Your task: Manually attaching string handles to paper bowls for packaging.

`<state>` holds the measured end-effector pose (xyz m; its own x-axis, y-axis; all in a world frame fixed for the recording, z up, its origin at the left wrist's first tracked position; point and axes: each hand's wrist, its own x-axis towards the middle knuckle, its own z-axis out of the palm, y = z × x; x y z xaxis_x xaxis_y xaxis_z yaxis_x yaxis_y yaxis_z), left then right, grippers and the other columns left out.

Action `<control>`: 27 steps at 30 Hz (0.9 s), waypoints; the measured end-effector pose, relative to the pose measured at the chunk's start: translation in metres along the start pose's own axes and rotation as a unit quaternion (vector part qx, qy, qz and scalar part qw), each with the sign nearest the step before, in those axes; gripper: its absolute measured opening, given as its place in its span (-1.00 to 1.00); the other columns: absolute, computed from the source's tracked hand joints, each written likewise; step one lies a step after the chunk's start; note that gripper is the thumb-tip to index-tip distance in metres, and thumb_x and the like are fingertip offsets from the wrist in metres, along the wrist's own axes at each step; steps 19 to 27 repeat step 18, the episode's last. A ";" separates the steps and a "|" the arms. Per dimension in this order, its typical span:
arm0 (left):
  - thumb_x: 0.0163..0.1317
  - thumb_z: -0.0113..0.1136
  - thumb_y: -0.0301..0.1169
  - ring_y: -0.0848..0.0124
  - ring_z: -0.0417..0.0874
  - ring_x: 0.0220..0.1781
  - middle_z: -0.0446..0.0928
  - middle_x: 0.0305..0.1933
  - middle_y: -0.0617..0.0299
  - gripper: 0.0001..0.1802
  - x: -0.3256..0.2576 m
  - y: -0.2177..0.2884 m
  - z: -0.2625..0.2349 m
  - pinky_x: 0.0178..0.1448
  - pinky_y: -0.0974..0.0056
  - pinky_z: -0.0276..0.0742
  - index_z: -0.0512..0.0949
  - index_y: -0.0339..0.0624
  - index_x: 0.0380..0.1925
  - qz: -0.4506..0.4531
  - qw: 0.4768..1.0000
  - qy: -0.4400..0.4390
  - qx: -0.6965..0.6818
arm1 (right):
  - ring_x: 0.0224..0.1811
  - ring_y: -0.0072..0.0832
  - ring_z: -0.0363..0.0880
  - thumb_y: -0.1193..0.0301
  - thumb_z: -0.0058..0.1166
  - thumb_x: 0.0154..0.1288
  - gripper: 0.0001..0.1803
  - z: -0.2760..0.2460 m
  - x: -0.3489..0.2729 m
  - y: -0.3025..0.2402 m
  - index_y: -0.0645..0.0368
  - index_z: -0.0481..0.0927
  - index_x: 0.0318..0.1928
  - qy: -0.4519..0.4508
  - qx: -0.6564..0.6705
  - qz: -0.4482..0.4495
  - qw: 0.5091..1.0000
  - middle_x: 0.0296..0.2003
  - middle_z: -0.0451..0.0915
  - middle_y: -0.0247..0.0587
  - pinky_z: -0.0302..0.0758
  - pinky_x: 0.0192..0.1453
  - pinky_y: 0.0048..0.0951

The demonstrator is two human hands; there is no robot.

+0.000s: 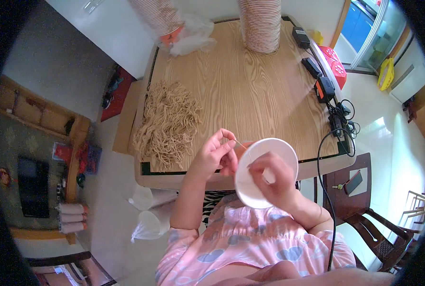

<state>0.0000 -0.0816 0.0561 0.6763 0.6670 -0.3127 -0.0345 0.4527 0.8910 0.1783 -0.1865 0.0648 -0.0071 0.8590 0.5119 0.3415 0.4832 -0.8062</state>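
A white paper bucket [242, 190] with some orange on its outside is tilted above the table's near edge, its mouth facing me. At the bucket's far left rim, my left hand [216, 155] is closed, thumb and forefinger pinching a thin beige string [240, 143] that runs toward the rim. My right hand [274, 178] reaches into the bucket's mouth with its fingers pinched together. What those fingers hold, if anything, is too small to make out. A loose heap of beige strings [168, 125] lies on the left side of the table.
The wood-grain table [243, 90] bears a tall stack of paper buckets [260, 26] at the back and another stack [157, 19] beside clear plastic. Power adapters [324, 89] and a black cable [320, 164] line the right edge. A dark wooden chair [350, 205] stands at the right.
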 end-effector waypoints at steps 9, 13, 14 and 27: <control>0.40 -0.10 -0.36 0.26 0.65 -0.27 0.58 -0.30 -0.05 -0.84 0.019 -0.017 -0.009 -0.18 0.25 0.57 0.23 -0.15 -0.12 -0.046 0.974 -0.059 -0.214 | -0.19 -0.36 0.43 0.38 0.01 -0.01 -0.83 0.035 0.008 -0.011 0.11 0.39 -0.37 -0.255 -0.244 -0.172 0.920 -0.39 0.39 -0.30 0.28 0.13 -0.16; 0.40 -0.11 -0.38 0.25 0.65 -0.30 0.57 -0.33 -0.01 -0.83 0.031 -0.025 -0.020 -0.21 0.25 0.57 0.23 -0.19 -0.10 -0.031 0.973 -0.046 -0.226 | -0.18 -0.35 0.44 0.36 0.13 -0.05 -0.76 0.032 0.010 -0.007 0.11 0.45 -0.31 -0.240 -0.271 -0.175 0.916 -0.37 0.42 -0.32 0.22 0.26 -0.09; 0.40 -0.11 -0.38 0.24 0.65 -0.31 0.57 -0.35 0.00 -0.82 0.035 -0.031 -0.026 -0.21 0.24 0.57 0.23 -0.19 -0.09 -0.032 0.969 -0.050 -0.238 | -0.17 -0.35 0.45 0.35 0.13 -0.02 -0.78 0.032 0.010 -0.006 0.11 0.45 -0.33 -0.236 -0.286 -0.175 0.912 -0.37 0.42 -0.32 0.19 0.29 -0.07; 0.39 -0.08 -0.35 0.22 0.64 -0.32 0.56 -0.35 -0.03 -0.77 0.049 -0.036 -0.036 -0.20 0.21 0.58 0.23 -0.21 -0.06 -0.024 0.963 -0.113 -0.245 | -0.12 -0.33 0.46 0.34 0.12 0.05 -0.77 0.041 0.013 0.004 0.09 0.48 -0.25 -0.254 -0.280 -0.172 0.910 -0.36 0.45 -0.31 0.04 0.39 0.01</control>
